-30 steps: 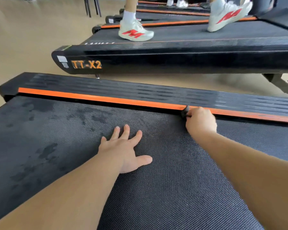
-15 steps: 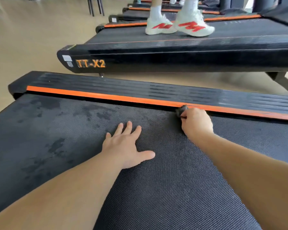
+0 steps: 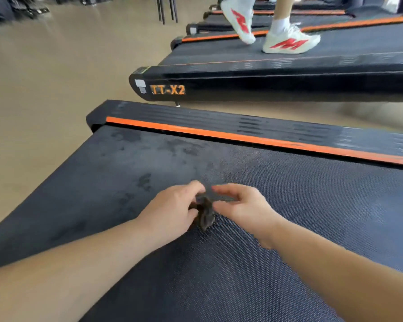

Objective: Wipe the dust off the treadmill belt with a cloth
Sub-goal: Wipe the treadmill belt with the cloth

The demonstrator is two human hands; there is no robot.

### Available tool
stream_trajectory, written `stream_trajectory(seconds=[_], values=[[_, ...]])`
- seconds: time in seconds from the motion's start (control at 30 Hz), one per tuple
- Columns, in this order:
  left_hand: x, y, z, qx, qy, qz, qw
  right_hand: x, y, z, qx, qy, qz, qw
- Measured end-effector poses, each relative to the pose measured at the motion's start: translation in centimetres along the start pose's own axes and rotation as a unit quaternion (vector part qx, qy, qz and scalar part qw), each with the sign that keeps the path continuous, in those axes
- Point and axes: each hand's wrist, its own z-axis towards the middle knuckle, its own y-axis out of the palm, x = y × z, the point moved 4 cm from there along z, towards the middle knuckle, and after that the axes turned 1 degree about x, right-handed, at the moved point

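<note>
Cloth [image 3: 204,211] in left hand [image 3: 172,211], belt [image 3: 323,205] open around

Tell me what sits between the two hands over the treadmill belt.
A small, dark, bunched cloth, shown in the head view. The left hand grips it; the right hand is too blurred to tell whether it holds it.

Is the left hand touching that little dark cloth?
Touching. In the head view the left hand curls its fingers and thumb round the dark cloth, with no gap between them.
</note>
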Motion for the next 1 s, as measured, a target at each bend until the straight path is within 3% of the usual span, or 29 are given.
stream_trajectory(seconds=[0.07,0.13,0.2,0.33,0.37,0.47,0.53,0.6,0.7,0.8,1.0], values=[[-2.0,-2.1,-1.8,0.004,-0.025,0.027,0.999,0.2,-0.2,-1.8,0.035,0.033,-0.126,0.991],[-3.6,-3.9,-3.7,0.043,-0.043,0.024,0.998,0.7,1.1,-3.6,-0.022,0.043,-0.293,0.955],[-5.0,-4.2,-5.7,0.058,-0.058,0.004,0.997,1.7,3.6,-5.3,-0.092,0.058,-0.392,0.913],[-6.7,0.0,-10.8,-0.123,-0.031,0.072,0.989,4.0,7.5,-7.3,-0.112,0.115,-0.526,0.835],[-6.9,0.7,-11.4,-0.134,-0.018,0.103,0.985,4.2,7.9,-7.3,-0.103,0.12,-0.531,0.832],[-7.1,0.6,-10.3,-0.06,0.058,0.174,0.981,3.8,8.4,-7.0,-0.09,0.146,-0.54,0.824],[-7.2,0.4,-8.8,-0.053,0.083,0.175,0.98,3.6,8.9,-6.9,-0.09,0.172,-0.547,0.814],[-7.8,0.3,-7.7,-0.066,0.046,0.144,0.986,3.7,9.3,-6.8,-0.09,0.18,-0.535,0.82],[-8.9,-0.5,-6.8,0.0,-0.044,0.076,0.996,3.9,9.1,-6.7,-0.089,0.175,-0.521,0.831],[-8.0,0.2,-6.4,0.032,-0.081,0.034,0.996,4.0,9.0,-6.5,-0.095,0.18,-0.515,0.833],[-3.7,4.3,-8.1,-0.048,0.098,0.023,0.994,4.4,9.1,-6.1,-0.109,0.182,-0.512,0.832]])
